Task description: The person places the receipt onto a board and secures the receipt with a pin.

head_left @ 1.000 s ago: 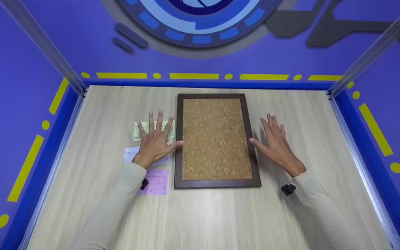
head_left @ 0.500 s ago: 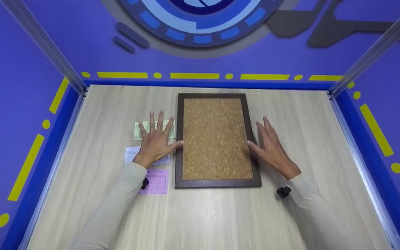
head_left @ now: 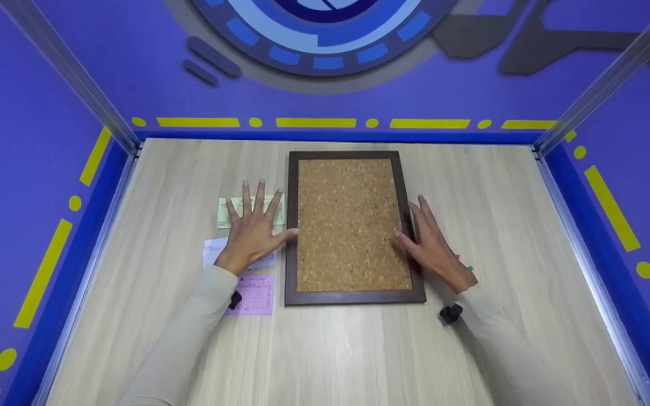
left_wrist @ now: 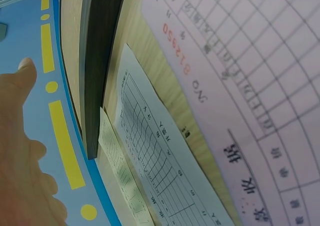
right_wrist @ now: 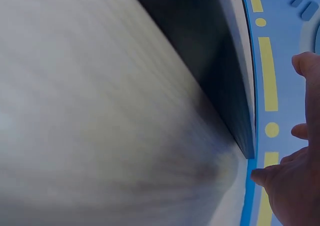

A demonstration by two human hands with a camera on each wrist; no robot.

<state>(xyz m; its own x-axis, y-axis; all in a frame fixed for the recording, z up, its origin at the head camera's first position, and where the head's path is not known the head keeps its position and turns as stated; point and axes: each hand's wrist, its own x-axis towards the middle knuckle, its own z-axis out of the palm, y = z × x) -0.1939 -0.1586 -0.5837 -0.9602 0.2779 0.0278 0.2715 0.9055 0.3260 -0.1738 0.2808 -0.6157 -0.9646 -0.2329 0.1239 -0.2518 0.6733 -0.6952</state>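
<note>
A cork board [head_left: 353, 225] in a dark brown frame lies on the table. Over its left side, my left hand [head_left: 253, 237] is spread with straight fingers, its thumb over the frame. Beneath and beside that hand are a green slip [head_left: 223, 219], a white slip [head_left: 212, 249] and a pink slip [head_left: 258, 296], the first two partly covered. The left wrist view shows printed grids on the pink receipt [left_wrist: 260, 85]. My right hand [head_left: 437, 251] is at the board's right edge, fingers extended, thumb over the frame. Contact with the frame cannot be told. Neither hand holds anything.
Small red [head_left: 458, 256] and green [head_left: 470, 268] bits show beside the right wrist, mostly hidden. Blue walls with yellow marks [head_left: 316, 122] enclose the wood-grain table [head_left: 336, 355] at the back and sides.
My right hand has moved left, closer to the board, its thumb now farther over the frame. Small red and green bits have come into view behind it. The left hand stays put.
</note>
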